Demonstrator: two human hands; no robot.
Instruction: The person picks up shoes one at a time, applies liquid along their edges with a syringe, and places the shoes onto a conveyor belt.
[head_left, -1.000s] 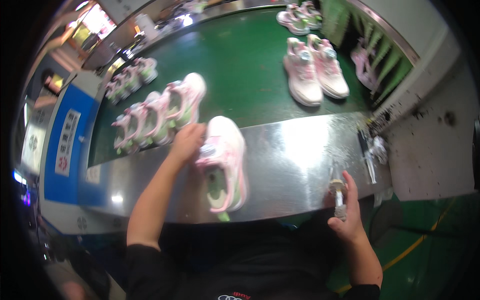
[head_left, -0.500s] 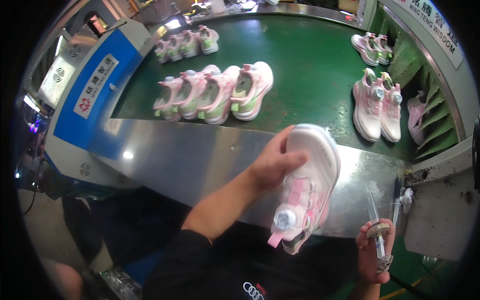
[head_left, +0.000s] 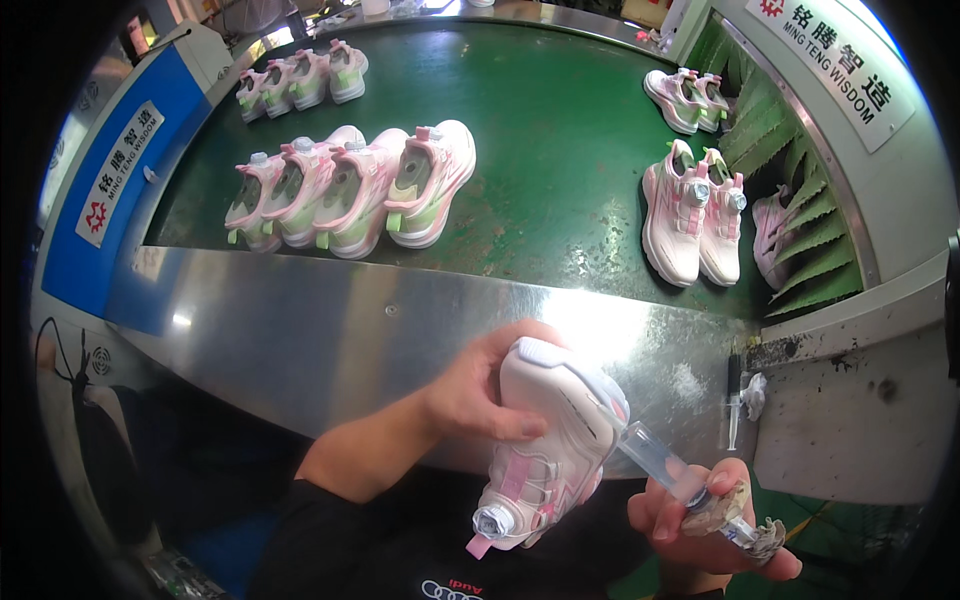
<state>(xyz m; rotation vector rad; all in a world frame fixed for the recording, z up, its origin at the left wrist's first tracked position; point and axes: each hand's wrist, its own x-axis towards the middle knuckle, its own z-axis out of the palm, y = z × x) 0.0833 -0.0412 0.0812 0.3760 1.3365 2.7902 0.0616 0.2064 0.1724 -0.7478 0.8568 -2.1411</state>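
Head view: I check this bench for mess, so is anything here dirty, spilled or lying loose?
Yes. The syringe in the right hand has a crusted, residue-caked end. A second syringe lies loose on the steel ledge beside a crumpled wad, with dark smears on the grey surface beside it.

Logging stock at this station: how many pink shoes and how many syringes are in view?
Pink shoes on the green belt: 13
Pink shoe in the left hand: 1
Syringe in the right hand: 1
Spare syringe on the steel shelf: 1
Total: 16
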